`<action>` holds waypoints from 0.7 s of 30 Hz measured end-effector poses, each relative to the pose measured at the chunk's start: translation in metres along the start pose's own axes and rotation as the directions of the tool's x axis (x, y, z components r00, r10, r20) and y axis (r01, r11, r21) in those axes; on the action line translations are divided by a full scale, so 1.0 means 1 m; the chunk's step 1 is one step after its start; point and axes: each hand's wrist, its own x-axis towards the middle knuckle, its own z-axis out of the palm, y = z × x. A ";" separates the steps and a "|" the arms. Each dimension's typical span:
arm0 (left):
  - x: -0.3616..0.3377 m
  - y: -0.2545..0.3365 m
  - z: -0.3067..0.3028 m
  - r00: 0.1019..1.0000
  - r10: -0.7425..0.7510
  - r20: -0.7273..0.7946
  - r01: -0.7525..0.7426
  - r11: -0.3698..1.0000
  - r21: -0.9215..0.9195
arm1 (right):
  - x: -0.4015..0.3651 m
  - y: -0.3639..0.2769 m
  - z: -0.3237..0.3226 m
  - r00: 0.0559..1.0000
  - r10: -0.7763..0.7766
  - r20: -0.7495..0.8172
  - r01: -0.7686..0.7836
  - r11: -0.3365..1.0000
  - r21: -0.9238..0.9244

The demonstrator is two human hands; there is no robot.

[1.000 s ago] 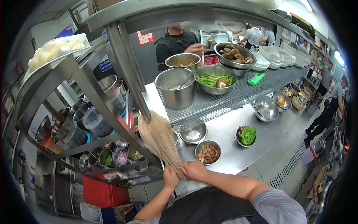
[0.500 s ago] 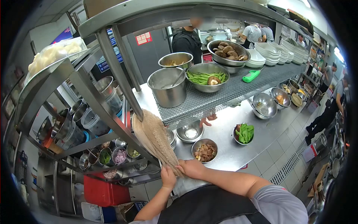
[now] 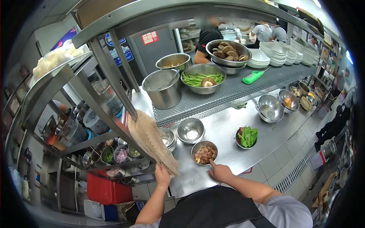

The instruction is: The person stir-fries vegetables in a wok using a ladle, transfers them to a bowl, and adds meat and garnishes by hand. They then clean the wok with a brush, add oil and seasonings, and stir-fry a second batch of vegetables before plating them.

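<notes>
Left hand (image 3: 162, 176): at the lower end of the towel, fingers narrow, pinching the bottom edge. Fingertips partly hidden by the cloth.
Right hand (image 3: 222, 173): off the towel, over the counter's near edge. Index stretched toward the meat bowl, thumb apart from it, so wide there; remaining fingers can't be made out.
Right index: tip at the meat bowl's near rim. Touching or just beside, can't tell.
Towel (image 3: 149, 138): beige, hangs folded at the foot of the shelf post (image 3: 113, 74), left end of the counter, lower end down at the left hand.
Meat bowl (image 3: 205, 152): steel, chopped brown pieces inside, on the counter (image 3: 190, 178) near the front edge, right of the towel.
Behind it: steel bowl (image 3: 191, 130), close to the meat bowl; bowl stack (image 3: 167, 139) between that and the towel.
Greens bowl (image 3: 247, 137): upright on the counter, well apart from both hands, to the right.
Shelf (image 3: 232, 90): perforated, above the counter. Carries pot (image 3: 162, 91), bean bowl (image 3: 203, 79) with one mushroom on top, mushroom bowl (image 3: 229, 53), green-handled tool (image 3: 255, 77), white dishes (image 3: 273, 54).
Floor, left: red box (image 3: 108, 188).
Beyond shelf: co-worker in black (image 3: 207, 43), partly hidden by the mushroom bowl.
</notes>
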 end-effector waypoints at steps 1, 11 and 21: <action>0.002 -0.005 0.003 1.000 -0.004 0.011 0.004 1.000 -0.019 | 0.003 0.004 0.005 0.999 -0.019 -0.043 0.019 1.000 0.008; 0.000 -0.019 0.020 0.995 -0.084 -0.052 0.084 0.996 -0.009 | 0.010 0.046 0.010 0.976 -0.057 -0.211 0.064 0.998 0.029; -0.018 0.012 0.010 0.991 -0.033 -0.127 0.060 0.974 0.219 | -0.011 0.061 0.005 0.985 -0.056 -0.162 0.077 0.989 0.123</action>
